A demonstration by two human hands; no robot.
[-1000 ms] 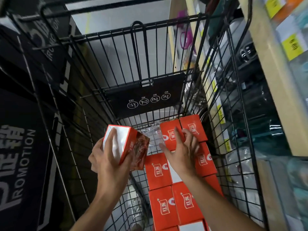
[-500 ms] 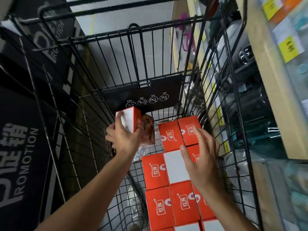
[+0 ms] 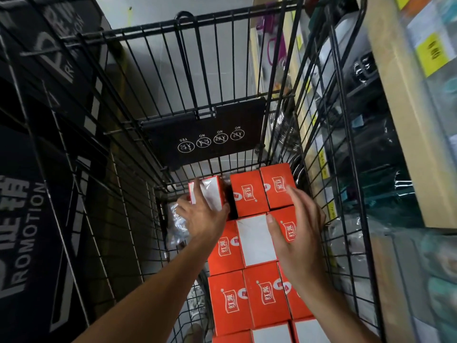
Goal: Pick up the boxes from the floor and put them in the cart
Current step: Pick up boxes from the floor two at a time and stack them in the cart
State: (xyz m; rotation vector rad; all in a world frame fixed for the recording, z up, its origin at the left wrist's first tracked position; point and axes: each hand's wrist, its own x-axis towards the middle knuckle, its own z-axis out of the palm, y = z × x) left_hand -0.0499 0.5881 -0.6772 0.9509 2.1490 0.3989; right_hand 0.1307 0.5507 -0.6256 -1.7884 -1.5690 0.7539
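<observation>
Inside the black wire cart (image 3: 128, 184), several red boxes (image 3: 249, 194) with white labels lie packed along the right side of the floor. My left hand (image 3: 202, 216) grips one more box (image 3: 210, 191), red with a white face up, down at the cart's far end, left of the packed row. My right hand (image 3: 299, 229) hovers with fingers spread over the boxes on the right and holds nothing. One packed box (image 3: 256, 240) shows a plain white face.
Crumpled clear plastic (image 3: 176, 225) lies on the cart floor left of my left hand. A black flap (image 3: 210, 134) with round YES/NO icons hangs on the far wall. Store shelves (image 3: 400, 120) rise to the right, a black promotion panel (image 3: 27, 219) to the left.
My left hand has carried the box forward and down to the cart's far end, beside the packed row. My right hand has lifted off the boxes and drawn back slightly.
</observation>
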